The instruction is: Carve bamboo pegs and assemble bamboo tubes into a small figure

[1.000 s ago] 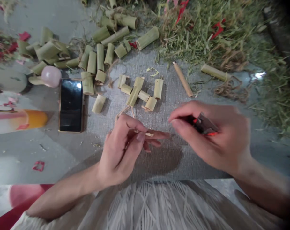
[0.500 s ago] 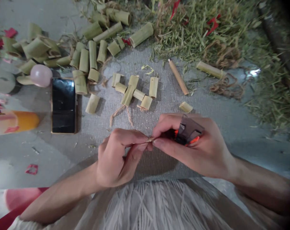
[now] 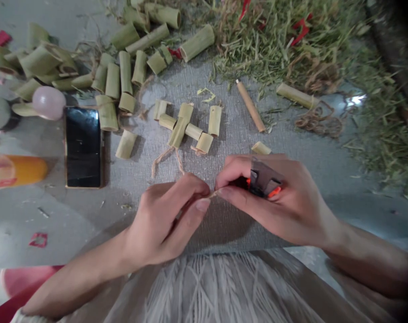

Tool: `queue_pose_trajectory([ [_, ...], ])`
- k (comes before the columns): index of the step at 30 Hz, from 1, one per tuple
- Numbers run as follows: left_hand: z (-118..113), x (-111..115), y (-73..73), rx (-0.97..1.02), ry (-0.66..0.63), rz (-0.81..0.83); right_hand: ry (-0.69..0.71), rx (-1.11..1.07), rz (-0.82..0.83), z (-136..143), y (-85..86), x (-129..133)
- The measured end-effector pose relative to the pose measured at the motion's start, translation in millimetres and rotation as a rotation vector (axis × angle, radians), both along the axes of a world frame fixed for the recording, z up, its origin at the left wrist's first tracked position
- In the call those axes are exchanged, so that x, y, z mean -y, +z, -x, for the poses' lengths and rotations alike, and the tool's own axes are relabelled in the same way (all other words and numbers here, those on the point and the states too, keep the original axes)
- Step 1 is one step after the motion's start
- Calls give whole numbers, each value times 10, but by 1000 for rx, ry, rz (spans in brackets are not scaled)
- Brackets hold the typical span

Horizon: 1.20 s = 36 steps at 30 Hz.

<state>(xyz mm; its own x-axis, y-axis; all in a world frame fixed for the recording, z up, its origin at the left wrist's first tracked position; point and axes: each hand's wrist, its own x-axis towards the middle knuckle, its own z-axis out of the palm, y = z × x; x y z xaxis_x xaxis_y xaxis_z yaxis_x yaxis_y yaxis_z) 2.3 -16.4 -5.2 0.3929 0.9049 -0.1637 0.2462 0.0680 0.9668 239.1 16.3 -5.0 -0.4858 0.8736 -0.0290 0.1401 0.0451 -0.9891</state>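
My left hand (image 3: 170, 220) is closed, pinching one end of a short bit of twine (image 3: 214, 194) between thumb and forefinger. My right hand (image 3: 274, 202) grips the other end between thumb and forefinger. Tucked in its palm is a smoky see-through plastic tool (image 3: 265, 177) with black and orange parts, whose kind I cannot make out. Just beyond my hands lies a figure of split bamboo pieces (image 3: 179, 130), with twine ends (image 3: 163, 160) trailing towards me. A small bamboo piece (image 3: 261, 147) lies just past my right hand, partly hidden.
A phone (image 3: 83, 148) lies at left, near a pale pink ball (image 3: 49, 103) and an orange-and-clear container (image 3: 25, 169). Cut bamboo tubes (image 3: 112, 80) crowd the back left. A wooden-handled tool (image 3: 251, 106) lies before shredded leaves (image 3: 274, 49) at the back right.
My left hand has turned a little and its fingertips have drawn slightly away from the right ones, so more twine shows between them. The view has shifted slightly, moving the table items left.
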Motion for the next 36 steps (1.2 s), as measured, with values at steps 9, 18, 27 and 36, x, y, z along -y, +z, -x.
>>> queue_pose_trajectory([
  [9, -36, -140, 19, 70, -126, 257, 15, 73, 2, -62, 0, -52],
  [18, -84, -76, -19, 266, 148, 396, -12, 68, 70, -70, 11, -51],
  [27, -64, -98, -93, 475, 268, 501, 173, 241, -46, -172, 68, -63],
  [36, -71, -90, -67, 468, 303, 521, 199, 357, -75, -115, 71, 4],
])
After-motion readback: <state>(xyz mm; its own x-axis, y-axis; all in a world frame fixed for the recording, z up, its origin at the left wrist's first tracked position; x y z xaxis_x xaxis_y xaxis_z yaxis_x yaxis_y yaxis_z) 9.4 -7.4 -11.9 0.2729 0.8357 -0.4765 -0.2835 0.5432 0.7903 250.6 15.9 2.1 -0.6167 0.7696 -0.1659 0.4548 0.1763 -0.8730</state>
